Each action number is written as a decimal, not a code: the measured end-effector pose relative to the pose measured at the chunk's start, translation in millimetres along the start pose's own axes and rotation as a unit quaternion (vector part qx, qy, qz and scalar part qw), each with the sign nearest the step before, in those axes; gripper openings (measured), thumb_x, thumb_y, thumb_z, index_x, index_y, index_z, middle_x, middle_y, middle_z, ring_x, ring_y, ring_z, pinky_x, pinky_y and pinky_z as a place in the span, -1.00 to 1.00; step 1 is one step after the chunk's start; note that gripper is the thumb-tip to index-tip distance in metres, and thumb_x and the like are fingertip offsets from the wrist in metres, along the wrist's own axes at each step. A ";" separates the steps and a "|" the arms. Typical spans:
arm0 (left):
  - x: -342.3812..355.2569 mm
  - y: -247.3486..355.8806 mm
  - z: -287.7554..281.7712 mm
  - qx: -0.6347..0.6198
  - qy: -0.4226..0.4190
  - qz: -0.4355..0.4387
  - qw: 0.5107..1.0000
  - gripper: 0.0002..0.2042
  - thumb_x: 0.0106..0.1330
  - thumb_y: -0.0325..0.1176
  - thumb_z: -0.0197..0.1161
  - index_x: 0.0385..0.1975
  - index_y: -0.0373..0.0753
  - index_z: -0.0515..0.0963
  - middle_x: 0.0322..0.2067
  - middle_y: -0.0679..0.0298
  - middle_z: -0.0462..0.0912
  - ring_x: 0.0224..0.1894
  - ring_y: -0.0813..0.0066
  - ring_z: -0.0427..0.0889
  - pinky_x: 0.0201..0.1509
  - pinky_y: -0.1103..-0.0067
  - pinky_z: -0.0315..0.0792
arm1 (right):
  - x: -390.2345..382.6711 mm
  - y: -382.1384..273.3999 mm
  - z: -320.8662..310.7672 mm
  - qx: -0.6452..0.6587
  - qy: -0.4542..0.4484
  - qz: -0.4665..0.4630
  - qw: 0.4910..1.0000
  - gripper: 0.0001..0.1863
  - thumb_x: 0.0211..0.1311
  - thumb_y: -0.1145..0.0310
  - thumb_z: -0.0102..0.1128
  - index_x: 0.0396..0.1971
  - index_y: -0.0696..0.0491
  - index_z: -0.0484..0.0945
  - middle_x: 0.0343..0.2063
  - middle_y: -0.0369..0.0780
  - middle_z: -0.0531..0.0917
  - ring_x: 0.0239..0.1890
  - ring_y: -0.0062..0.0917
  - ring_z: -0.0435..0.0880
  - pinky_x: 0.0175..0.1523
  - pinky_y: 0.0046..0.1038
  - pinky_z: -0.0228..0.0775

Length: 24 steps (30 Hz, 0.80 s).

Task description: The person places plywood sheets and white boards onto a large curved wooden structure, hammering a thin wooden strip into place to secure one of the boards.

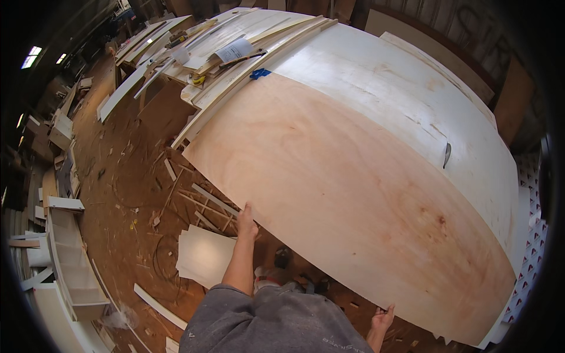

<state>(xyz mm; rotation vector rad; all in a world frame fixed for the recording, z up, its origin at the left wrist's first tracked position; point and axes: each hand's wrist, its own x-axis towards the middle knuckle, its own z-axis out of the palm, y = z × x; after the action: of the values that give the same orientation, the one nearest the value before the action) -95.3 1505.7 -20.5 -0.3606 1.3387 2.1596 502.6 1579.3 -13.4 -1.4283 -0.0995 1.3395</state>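
Note:
A large pale plywood sheet (329,176) with a darker knot toward its right end lies across the near part of a white-topped workbench (376,76). My left hand (247,223) grips its near edge left of my body, thumb on top and fingers hidden underneath. Farther right along that edge, my right hand (382,318) holds the sheet the same way. Beyond the sheet's far edge, a small dark curved object (447,155) rests on the white surface. Blue crumpled material (259,74) sits by the sheet's far left corner.
Wooden strips (276,50) run along the bench's left side, beside a paper sheet (234,50) and tools. Thin offcuts (206,206) and white panels (206,254) litter the brown floor near my feet. A long white box-like unit (73,253) stands at left.

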 end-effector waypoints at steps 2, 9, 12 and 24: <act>3.6 -4.7 2.3 -0.004 0.017 0.006 1.000 -0.66 0.41 -0.26 0.13 -0.02 -0.43 0.38 -0.08 0.09 0.54 -0.06 0.26 0.58 0.01 0.39 0.50 | 6.4 1.1 -2.4 0.009 0.004 0.001 1.000 -0.64 0.27 0.28 0.24 -0.04 0.11 0.40 -0.17 -0.21 0.59 -0.17 -0.47 0.61 -0.12 -0.41 0.54; 21.9 -21.4 8.0 -0.017 0.054 0.019 0.998 -0.66 0.41 -0.25 0.13 -0.01 -0.41 0.37 -0.09 0.11 0.54 -0.06 0.25 0.57 0.02 0.37 0.50 | 25.6 -7.9 -2.6 -0.019 -0.028 -0.003 0.999 -0.67 0.31 0.29 0.18 -0.04 0.13 0.41 -0.14 -0.20 0.60 -0.14 -0.48 0.62 -0.07 -0.44 0.55; 23.1 -24.6 13.3 -0.022 0.067 0.007 0.998 -0.65 0.42 -0.25 0.10 0.02 -0.40 0.35 -0.06 0.09 0.53 -0.03 0.22 0.57 0.04 0.33 0.51 | 19.4 -8.8 13.9 -0.008 -0.008 -0.007 1.000 -0.67 0.32 0.28 0.17 -0.04 0.13 0.41 -0.15 -0.21 0.60 -0.17 -0.50 0.62 -0.10 -0.45 0.54; 26.8 -20.3 41.8 -0.009 0.082 0.021 0.996 -0.63 0.42 -0.26 0.09 0.03 -0.46 0.33 -0.02 0.03 0.51 -0.01 0.17 0.57 0.05 0.34 0.50 | 42.0 -13.1 26.6 -0.018 -0.024 -0.019 0.999 -0.69 0.33 0.29 0.16 -0.06 0.14 0.41 -0.19 -0.20 0.61 -0.20 -0.49 0.62 -0.17 -0.47 0.56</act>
<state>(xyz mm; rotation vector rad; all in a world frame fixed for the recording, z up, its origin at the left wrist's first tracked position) -102.0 1558.2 -29.4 -0.5322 1.4270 2.2183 505.5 1629.6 -23.8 -1.4187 -0.1816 1.3475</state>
